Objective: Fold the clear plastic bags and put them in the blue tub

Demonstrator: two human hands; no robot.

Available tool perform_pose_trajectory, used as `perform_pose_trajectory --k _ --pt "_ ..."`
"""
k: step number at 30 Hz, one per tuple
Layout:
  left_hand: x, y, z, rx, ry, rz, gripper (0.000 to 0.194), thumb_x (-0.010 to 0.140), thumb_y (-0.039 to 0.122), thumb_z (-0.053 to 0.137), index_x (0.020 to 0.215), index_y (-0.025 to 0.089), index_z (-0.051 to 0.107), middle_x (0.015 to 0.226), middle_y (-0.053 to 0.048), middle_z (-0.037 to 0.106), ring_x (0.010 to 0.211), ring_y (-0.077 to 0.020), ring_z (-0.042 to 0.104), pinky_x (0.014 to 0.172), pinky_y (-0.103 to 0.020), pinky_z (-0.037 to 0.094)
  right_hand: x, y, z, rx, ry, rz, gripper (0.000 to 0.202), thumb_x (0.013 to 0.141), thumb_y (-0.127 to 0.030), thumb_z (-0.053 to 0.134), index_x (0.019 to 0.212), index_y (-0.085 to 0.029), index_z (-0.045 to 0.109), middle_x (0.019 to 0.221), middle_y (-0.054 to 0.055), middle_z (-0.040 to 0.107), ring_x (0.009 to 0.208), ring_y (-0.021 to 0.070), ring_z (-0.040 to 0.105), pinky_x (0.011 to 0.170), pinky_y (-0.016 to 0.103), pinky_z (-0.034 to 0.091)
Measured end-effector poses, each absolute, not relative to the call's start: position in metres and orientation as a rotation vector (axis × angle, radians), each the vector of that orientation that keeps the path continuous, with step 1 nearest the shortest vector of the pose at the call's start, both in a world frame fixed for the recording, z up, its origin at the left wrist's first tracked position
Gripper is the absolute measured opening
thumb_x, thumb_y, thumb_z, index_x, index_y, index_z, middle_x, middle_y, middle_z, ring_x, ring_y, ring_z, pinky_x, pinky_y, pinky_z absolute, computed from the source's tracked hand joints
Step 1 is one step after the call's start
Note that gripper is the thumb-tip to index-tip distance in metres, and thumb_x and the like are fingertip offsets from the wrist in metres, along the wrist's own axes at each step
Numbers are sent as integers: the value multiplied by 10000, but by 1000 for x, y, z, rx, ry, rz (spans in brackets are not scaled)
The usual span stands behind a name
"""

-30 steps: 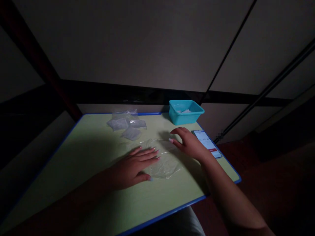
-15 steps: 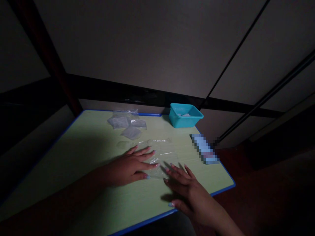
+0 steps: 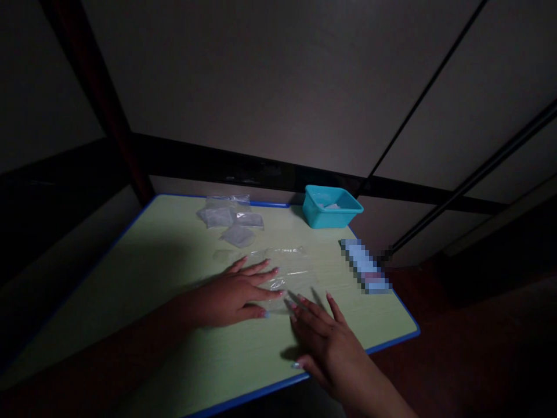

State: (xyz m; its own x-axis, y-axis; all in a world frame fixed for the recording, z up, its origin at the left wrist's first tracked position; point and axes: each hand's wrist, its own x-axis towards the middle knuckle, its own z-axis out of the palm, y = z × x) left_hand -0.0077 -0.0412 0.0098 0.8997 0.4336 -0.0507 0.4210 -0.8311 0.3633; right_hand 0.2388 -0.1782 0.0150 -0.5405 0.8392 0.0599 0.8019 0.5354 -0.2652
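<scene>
A clear plastic bag (image 3: 293, 268) lies flat on the pale green table (image 3: 174, 244), hard to see against its surface. My left hand (image 3: 237, 296) rests palm down across the bag's left part, fingers spread. Near the bag's lower right corner is my right hand (image 3: 324, 331), its fingers stretched out and apart, holding nothing; whether its fingertips touch the bag I cannot tell. Beyond my left hand lie several small clear packets (image 3: 237, 235) with whitish contents, partly overlapping.
At the far right corner stands a turquoise plastic basket (image 3: 331, 219) with some white pieces inside. A pixelated bluish flat object (image 3: 365, 267) lies along the right edge. A blue rim (image 3: 252, 400) borders the table, and a panelled wall (image 3: 243, 87) rises behind it.
The view has shifted slightly, so the table and its things appear a little further right. My right hand has moved slightly left relative to the bag; my left hand stays on it.
</scene>
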Motion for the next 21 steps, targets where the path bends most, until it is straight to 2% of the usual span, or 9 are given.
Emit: perform_pose_trajectory --k 6,9,13,17,19,21 --pt "-6 -44 15 2701 642 66 500 894 454 545 1359 489 366 1542 22 220 1427 -316 108 1066 -662 61 234 -177 12 -1389 -2582 333 537 925 -417 476 1418 -224 387 1424 85 453 1372 275 302 1122 602 30" --pt "-2 -51 20 2703 623 144 633 834 565 571 1403 384 360 1524 -49 268 1418 -335 146 1077 -653 17 234 -174 18 -1374 -2579 375 540 916 -431 490 1404 -214 413 1388 99 495 1342 287 359 1117 612 22" --pt "4 -67 25 2669 572 167 785 812 645 529 1452 257 292 1509 -114 284 1396 -314 242 1110 -611 56 233 -167 37 -1358 -2532 505 479 891 -441 534 1324 -239 517 1311 75 577 1278 272 452 1137 571 34" --pt "9 -81 26 2636 641 178 622 875 439 546 1427 235 346 1497 -103 325 1378 -284 300 1130 -581 73 232 -155 60 -1311 -2479 659 273 900 -395 544 1128 -294 653 1161 18 671 1123 214 586 1152 491 119" --pt "11 -84 25 2613 703 214 546 868 291 550 1392 256 401 1466 -78 400 1356 -278 348 1125 -594 88 232 -145 69 -1287 -2409 699 216 892 -374 564 1039 -276 689 1079 14 701 1028 199 631 1132 465 194" --pt "11 -83 25 2578 742 280 529 843 180 533 1354 284 446 1420 -52 476 1316 -261 414 1123 -575 146 234 -130 74 -1239 -2348 761 228 890 -386 564 964 -226 708 1001 36 719 952 196 650 1058 424 329"
